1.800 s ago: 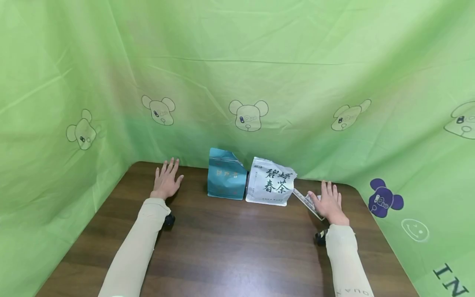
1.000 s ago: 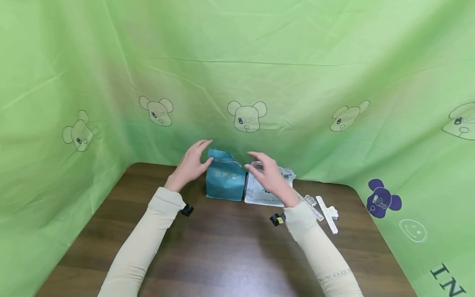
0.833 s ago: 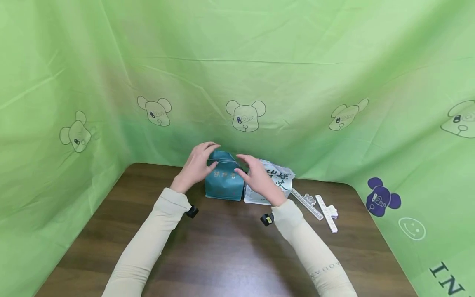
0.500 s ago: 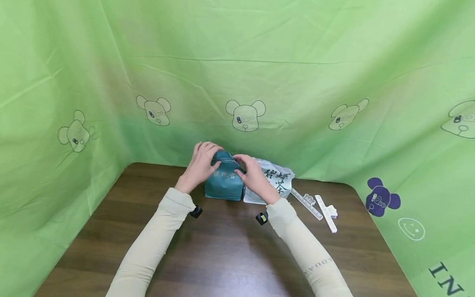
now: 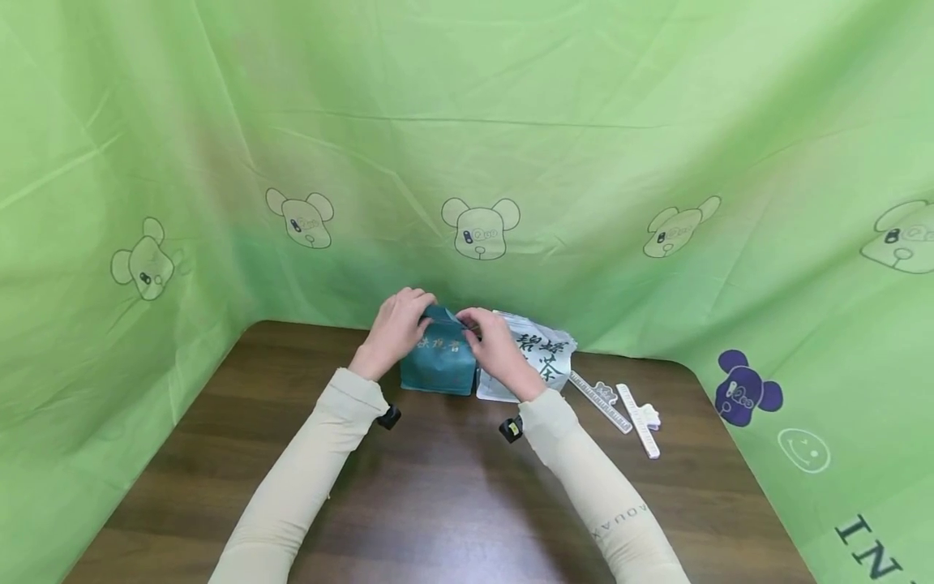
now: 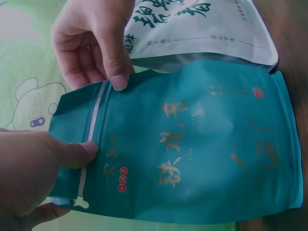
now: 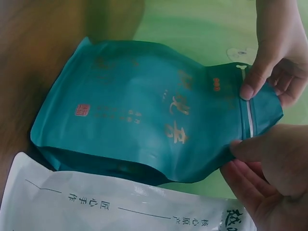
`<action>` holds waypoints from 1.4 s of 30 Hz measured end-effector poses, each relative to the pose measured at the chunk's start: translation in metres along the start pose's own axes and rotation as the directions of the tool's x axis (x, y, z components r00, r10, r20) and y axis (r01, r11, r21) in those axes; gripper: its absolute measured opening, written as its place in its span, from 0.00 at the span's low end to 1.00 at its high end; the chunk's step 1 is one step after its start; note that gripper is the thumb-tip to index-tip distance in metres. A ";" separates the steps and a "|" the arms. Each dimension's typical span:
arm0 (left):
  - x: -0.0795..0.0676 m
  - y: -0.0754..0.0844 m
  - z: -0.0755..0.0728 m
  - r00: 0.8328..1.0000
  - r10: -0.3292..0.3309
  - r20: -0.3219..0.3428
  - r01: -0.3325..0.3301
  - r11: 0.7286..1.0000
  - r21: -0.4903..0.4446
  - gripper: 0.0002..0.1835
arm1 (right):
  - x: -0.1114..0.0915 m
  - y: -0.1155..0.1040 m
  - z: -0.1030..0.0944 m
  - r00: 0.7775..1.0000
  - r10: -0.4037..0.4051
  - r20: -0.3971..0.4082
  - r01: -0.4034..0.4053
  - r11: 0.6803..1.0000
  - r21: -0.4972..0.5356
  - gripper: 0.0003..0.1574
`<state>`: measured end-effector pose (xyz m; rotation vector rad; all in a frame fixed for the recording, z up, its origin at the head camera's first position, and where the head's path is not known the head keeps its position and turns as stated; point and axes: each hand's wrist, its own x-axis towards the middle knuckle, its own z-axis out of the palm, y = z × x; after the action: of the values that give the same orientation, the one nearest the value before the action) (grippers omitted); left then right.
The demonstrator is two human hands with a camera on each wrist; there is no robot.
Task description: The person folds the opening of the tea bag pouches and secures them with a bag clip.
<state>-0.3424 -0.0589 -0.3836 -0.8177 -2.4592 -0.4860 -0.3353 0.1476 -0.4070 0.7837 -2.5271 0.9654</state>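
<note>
A teal tea bag [image 5: 438, 369] with gold characters stands upright at the back of the table. My left hand [image 5: 396, 331] pinches its top left part, the thumb lying on the white zip strip [image 6: 93, 120] in the left wrist view. At the opposite end of that strip, the thumb and fingers of my right hand [image 5: 498, 345] pinch the top right edge. The mouth above the strip is cut at a slant and folds back slightly. Right beside it stands a white tea bag [image 5: 550, 357] with dark characters, partly hidden by my right hand.
To the right, two white bag clips lie on the wooden table [image 5: 452, 503]: one clip [image 5: 601, 404] near the white bag, another clip [image 5: 638, 422] farther right. A green curtain [image 5: 584, 162] with printed bear heads hangs behind and at both sides.
Both hands have left the tabletop at the sides and come inward to the teal bag, taking hold of its top. Both clips, earlier partly covered by the right hand, now show.
</note>
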 end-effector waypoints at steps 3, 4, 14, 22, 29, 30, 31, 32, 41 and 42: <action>0.001 -0.001 -0.002 1.000 0.000 -0.004 0.000 1.000 0.004 0.10 | 0.001 -0.002 0.000 1.000 -0.005 -0.005 0.005 1.000 0.018 0.15; 0.001 -0.001 -0.003 1.000 0.000 -0.005 0.000 1.000 0.004 0.10 | 0.001 -0.002 0.000 1.000 -0.006 -0.005 0.006 1.000 0.023 0.15; -0.003 0.013 -0.027 0.997 0.049 -0.057 -0.050 0.999 -0.001 0.09 | -0.007 -0.021 -0.021 0.996 -0.054 -0.065 0.058 0.996 0.064 0.14; -0.022 0.027 -0.035 0.991 0.108 -0.081 -0.107 0.994 0.014 0.10 | -0.029 -0.028 -0.024 0.988 -0.137 -0.077 0.143 0.987 0.077 0.13; -0.044 0.033 -0.021 0.993 0.106 -0.060 -0.106 0.994 -0.002 0.12 | -0.050 -0.019 -0.008 0.978 -0.184 -0.099 0.194 0.976 0.101 0.14; -0.046 0.033 -0.020 0.993 0.103 -0.058 -0.104 0.995 -0.009 0.12 | -0.052 -0.018 -0.007 0.978 -0.185 -0.097 0.194 0.976 0.096 0.14; -0.048 0.034 -0.019 0.994 0.099 -0.056 -0.100 0.995 -0.016 0.12 | -0.053 -0.018 -0.006 0.978 -0.188 -0.096 0.196 0.976 0.091 0.15; -0.048 0.034 -0.019 0.994 0.094 -0.054 -0.095 0.995 -0.022 0.13 | -0.054 -0.017 -0.006 0.977 -0.190 -0.097 0.199 0.976 0.088 0.15; -0.045 0.040 -0.021 0.997 0.076 -0.018 -0.076 0.997 0.011 0.11 | -0.057 -0.012 -0.007 0.970 -0.215 -0.111 0.229 0.964 0.132 0.16; -0.044 0.041 -0.021 0.997 0.078 -0.021 -0.078 0.997 0.018 0.10 | -0.058 -0.011 -0.007 0.972 -0.206 -0.112 0.221 0.964 0.146 0.15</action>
<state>-0.2786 -0.0578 -0.3843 -0.8930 -2.3984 -0.4431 -0.2821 0.1674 -0.4239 1.0073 -2.2497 1.1087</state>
